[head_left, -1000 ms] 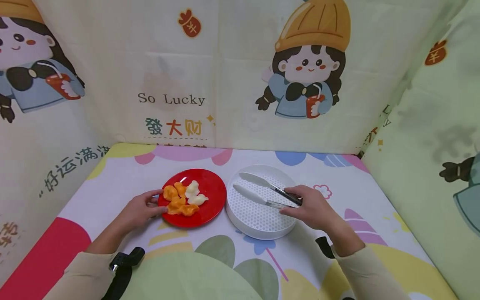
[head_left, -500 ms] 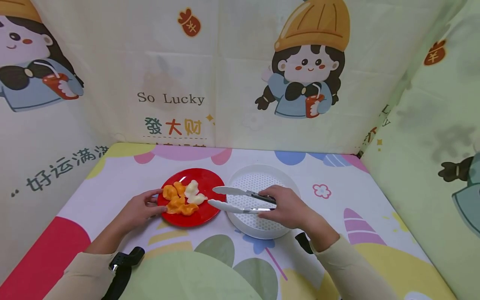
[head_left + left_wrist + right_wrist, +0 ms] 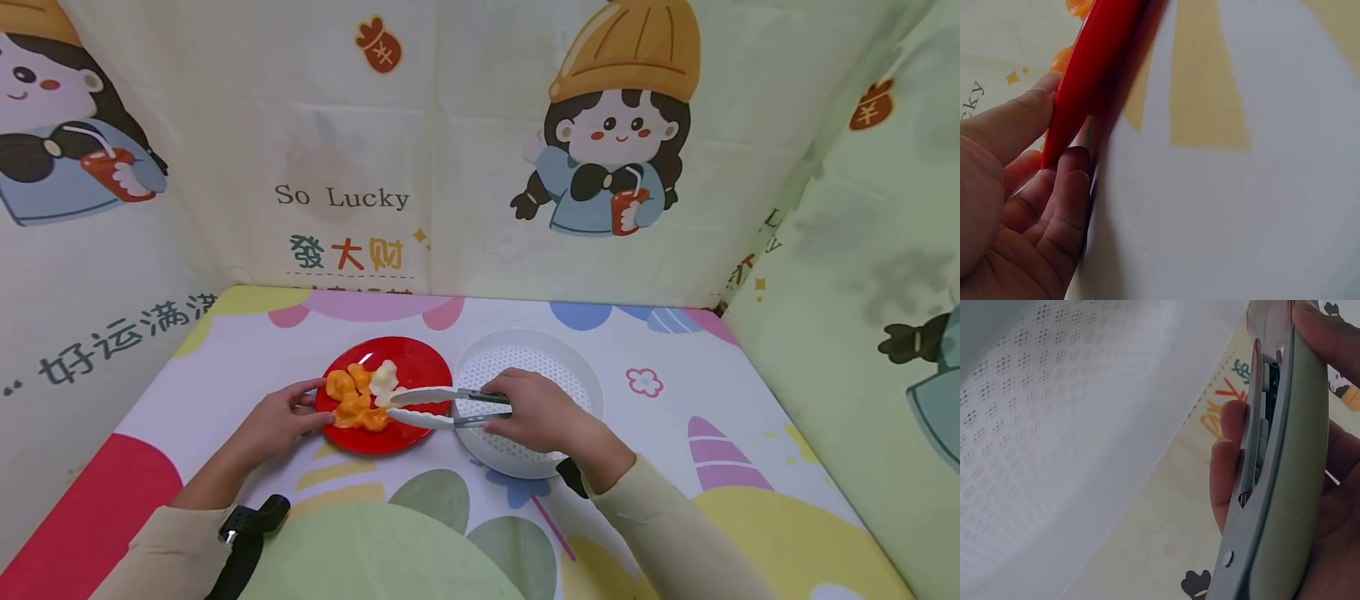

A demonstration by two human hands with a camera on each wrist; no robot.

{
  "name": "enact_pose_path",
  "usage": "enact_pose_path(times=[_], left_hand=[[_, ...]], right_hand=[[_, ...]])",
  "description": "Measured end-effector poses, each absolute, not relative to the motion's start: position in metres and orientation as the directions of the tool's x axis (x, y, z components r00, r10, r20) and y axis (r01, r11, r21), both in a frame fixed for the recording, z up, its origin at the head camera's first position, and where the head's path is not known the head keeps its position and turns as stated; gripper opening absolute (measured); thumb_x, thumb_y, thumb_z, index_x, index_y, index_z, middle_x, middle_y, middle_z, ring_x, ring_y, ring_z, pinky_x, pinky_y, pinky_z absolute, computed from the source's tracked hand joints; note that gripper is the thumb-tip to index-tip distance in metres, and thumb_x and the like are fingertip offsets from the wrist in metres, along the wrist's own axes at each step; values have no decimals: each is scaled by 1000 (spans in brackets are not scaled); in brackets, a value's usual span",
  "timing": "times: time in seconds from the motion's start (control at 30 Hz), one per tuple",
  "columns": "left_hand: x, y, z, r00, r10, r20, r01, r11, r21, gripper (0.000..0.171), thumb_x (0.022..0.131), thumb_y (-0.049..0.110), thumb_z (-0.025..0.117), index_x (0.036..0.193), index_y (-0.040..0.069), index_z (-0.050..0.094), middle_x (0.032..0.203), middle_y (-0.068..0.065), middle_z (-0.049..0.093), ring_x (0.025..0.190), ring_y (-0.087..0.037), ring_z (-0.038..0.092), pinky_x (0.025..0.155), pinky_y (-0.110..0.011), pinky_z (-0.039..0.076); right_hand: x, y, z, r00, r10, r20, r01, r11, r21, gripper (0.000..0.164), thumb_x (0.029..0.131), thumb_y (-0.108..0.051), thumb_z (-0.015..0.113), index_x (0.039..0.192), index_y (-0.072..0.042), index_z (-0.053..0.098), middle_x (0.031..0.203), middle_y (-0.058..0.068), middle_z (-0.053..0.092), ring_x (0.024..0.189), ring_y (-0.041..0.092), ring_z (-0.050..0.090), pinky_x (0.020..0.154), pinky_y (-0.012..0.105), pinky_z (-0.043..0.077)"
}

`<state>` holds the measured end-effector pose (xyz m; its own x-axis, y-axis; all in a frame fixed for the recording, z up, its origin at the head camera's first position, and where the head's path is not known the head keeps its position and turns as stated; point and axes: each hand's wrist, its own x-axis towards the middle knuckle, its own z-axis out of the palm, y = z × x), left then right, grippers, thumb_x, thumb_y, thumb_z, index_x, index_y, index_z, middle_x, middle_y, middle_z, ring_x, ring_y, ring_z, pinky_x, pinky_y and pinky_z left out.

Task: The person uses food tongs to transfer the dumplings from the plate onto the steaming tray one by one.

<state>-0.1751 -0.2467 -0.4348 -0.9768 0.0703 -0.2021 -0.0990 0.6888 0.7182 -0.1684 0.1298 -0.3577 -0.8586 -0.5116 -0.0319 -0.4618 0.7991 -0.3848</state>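
My left hand (image 3: 281,421) pinches the left rim of a red plate (image 3: 423,362), thumb above and fingers underneath, as the left wrist view shows. Several orange dumplings (image 3: 352,407) and two white dumplings (image 3: 384,377) lie on the plate's left and middle. Kitchen tongs (image 3: 429,396) are gripped in my right hand (image 3: 540,412), their arms spread apart and tips pointing left. Those tips hang over the plate and partly hide the lower white dumpling; whether they touch it I cannot tell. In the right wrist view, thumb and fingers hold the tongs' handle (image 3: 1294,456).
Right of the plate stands a round white tray (image 3: 480,358) with a perforated bottom, partly beneath my right hand. A patterned cloth (image 3: 330,542) covers the table. Printed cloth walls (image 3: 480,167) enclose the back and both sides.
My right hand has moved left with the tongs, from above the white tray until the tips reached over the red plate. The left hand and plate have stayed put.
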Motion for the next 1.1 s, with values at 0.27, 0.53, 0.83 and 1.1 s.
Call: enact_pose_path(times=[0.27, 0.53, 0.83, 1.1], left_hand=[[-175, -247, -434, -977, 74, -199, -91, 702, 706, 82, 87, 35, 79, 148, -3, 41, 120, -27, 61, 105, -39, 60, 83, -41, 58], [-175, -245, -436, -978, 74, -196, -91, 693, 715, 81, 87, 34, 79, 149, -2, 42, 120, -26, 61, 103, -35, 61, 80, -36, 59], [-175, -246, -433, -978, 71, -198, -93, 699, 709, 80, 87, 34, 79, 149, -2, 41, 121, -27, 61, 104, -37, 61, 80, -37, 58], [-174, -246, -433, -978, 65, -197, -96, 699, 709, 78, 87, 33, 79, 148, -1, 43, 121, -26, 62, 105, -38, 60, 80, -36, 59]], right_hand=[[-171, 115, -357, -854, -516, -56, -465, 809, -358, 45, 84, -27, 82, 124, -11, 69, 117, 3, 66, 106, 21, 60, 85, 39, 55], [-173, 106, -359, -852, -516, -88, -461, 819, -342, 47, 83, -27, 82, 125, -12, 68, 118, 3, 65, 104, 19, 60, 81, 36, 56], [-175, 99, -359, -856, -507, -99, -456, 832, -317, 45, 81, -25, 84, 121, -13, 69, 112, 1, 65, 99, 18, 60, 78, 34, 56], [-172, 103, -358, -864, -496, -86, -448, 835, -321, 39, 84, -25, 82, 119, -13, 70, 109, 0, 66, 96, 17, 61, 80, 36, 56]])
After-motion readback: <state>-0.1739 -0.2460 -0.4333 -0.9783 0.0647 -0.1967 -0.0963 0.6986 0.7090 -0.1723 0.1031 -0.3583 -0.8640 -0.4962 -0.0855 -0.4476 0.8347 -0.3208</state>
